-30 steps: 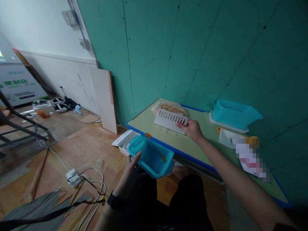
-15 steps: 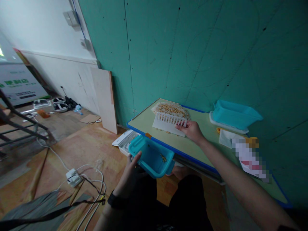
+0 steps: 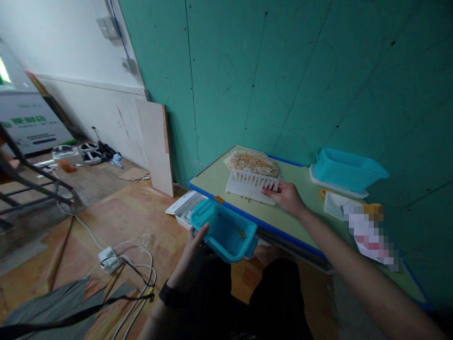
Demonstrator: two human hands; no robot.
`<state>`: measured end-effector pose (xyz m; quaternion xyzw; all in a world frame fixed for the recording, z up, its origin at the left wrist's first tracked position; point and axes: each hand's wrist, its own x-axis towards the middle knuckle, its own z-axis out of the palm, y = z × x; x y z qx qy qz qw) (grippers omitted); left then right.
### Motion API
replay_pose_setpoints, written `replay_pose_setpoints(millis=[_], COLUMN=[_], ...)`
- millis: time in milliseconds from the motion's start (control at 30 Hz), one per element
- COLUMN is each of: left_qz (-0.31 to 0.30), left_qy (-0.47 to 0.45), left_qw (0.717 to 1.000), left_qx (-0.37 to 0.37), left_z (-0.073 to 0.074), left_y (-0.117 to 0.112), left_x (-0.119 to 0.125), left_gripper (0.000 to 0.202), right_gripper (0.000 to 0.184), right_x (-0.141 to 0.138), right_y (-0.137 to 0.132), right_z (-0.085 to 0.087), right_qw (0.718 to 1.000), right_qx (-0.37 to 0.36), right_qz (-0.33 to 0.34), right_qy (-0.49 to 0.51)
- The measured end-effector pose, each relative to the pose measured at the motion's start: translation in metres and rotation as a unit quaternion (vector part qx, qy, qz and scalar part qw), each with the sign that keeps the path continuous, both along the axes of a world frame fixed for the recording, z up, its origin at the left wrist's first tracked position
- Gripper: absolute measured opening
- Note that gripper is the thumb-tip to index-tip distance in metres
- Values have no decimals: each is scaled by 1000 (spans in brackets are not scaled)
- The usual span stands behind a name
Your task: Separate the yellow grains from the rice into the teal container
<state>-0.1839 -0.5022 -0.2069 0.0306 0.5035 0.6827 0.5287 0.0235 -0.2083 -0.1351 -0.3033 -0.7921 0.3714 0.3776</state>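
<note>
My left hand (image 3: 193, 252) grips the rim of a turquoise plastic bin (image 3: 222, 230), holding it just below the near edge of the table (image 3: 279, 215). A few yellow kernels (image 3: 241, 233) lie inside the bin. My right hand (image 3: 287, 197) holds a white slotted scraper (image 3: 249, 185) flat on the table top, its toothed edge facing a pile of yellow kernels (image 3: 254, 163) at the far left corner. A few loose kernels lie by the scraper's near edge.
A second turquoise bin on a white tray (image 3: 345, 171) stands at the back right, with white paper (image 3: 334, 204) beside it. A teal wall backs the table. On the wooden floor lie cables with a white power strip (image 3: 110, 259), a leaning board (image 3: 155, 146) and a white box (image 3: 184, 208).
The scraper and my right hand slid slightly toward the near table edge. The left hand keeps the bin in place.
</note>
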Motion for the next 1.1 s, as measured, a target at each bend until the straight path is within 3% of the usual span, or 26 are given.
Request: replay_pose_setpoints(millis=[600, 867, 1100], left_qz=[3, 17, -4], left_qy=[35, 15, 32], left_qw=[999, 1000, 999], left_qx=[9, -2, 11], left_z=[12, 9, 3], left_y=[-4, -2, -5], left_x=[8, 13, 26], left_gripper=[95, 103, 91], right_gripper=[68, 66, 55], right_x=[31, 50, 83], right_y=[-19, -23, -34], right_z=[13, 14, 15], right_qw=[998, 998, 990], right_qx=[-46, -17, 28], right_qz=[-39, -65, -135], right_qy=[18, 3, -34])
